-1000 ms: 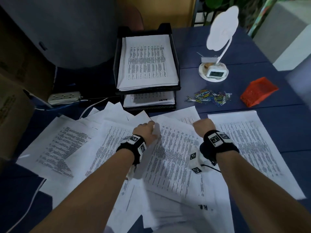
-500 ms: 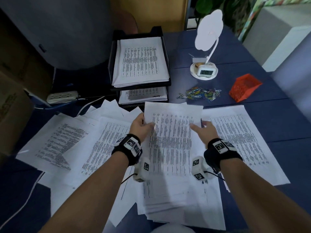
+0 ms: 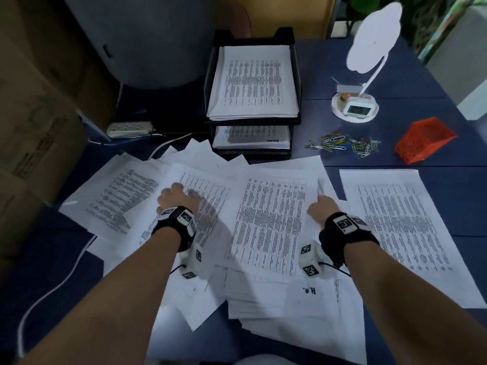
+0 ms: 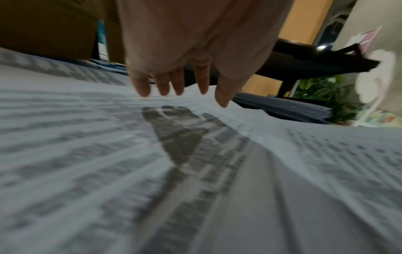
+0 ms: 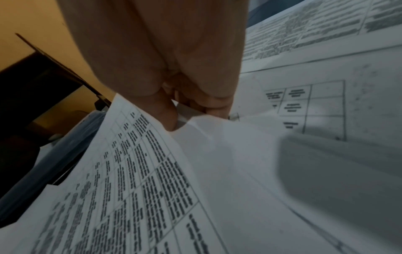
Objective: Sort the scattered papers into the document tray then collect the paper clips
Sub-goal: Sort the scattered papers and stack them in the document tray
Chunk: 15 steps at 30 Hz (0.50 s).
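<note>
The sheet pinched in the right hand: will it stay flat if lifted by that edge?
Probably not. The sheet already curls up where the right hand pinches it, so it should sag. It looks light, a single leaf, and may slide off the papers beneath without dragging them.

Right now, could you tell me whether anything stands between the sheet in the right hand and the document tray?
Nothing visible does. The right hand pinches the right edge of the printed sheet, and only other loose papers lie flat between it and the document tray. The paper clips sit off to the right, clear of that path.
</note>
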Each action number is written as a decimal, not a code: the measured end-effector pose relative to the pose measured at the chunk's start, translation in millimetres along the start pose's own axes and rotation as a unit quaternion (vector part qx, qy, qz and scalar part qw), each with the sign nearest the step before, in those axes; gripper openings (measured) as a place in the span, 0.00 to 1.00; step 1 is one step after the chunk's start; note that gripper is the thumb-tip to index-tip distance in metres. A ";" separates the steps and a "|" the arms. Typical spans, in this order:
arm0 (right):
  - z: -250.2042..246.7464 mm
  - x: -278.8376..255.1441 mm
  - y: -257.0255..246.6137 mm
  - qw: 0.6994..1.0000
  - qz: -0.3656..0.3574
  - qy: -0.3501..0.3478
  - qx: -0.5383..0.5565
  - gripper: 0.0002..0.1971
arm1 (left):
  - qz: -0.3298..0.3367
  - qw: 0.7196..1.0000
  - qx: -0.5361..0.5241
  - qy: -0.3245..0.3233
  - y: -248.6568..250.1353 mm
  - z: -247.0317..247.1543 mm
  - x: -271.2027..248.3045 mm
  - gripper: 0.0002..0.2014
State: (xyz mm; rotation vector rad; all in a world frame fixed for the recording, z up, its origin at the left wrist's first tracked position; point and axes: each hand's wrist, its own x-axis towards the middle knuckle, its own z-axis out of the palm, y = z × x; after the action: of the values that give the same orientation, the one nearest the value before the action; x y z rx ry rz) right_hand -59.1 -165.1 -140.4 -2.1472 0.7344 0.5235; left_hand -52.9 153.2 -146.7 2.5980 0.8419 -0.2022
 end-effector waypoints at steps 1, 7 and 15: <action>-0.4 -1.3 -1.6 1.000 0.013 0.003 0.013 0.18 | -0.023 0.999 0.023 -0.008 -10.6 -6.0 6.3 0.28; 3.6 3.8 -10.1 0.997 0.004 -0.008 -0.074 0.19 | -0.047 0.993 0.072 -0.076 -37.1 -27.7 28.5 0.48; 4.8 3.7 -16.0 0.994 0.019 -0.002 -0.105 0.18 | 0.004 0.993 0.075 -0.095 -29.5 -25.7 48.8 0.51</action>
State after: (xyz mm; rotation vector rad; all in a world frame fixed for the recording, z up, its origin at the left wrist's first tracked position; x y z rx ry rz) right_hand -46.4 -154.2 -136.6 -2.3294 0.7462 0.6502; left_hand -30.5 211.5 -145.4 2.6646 0.7753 -0.5214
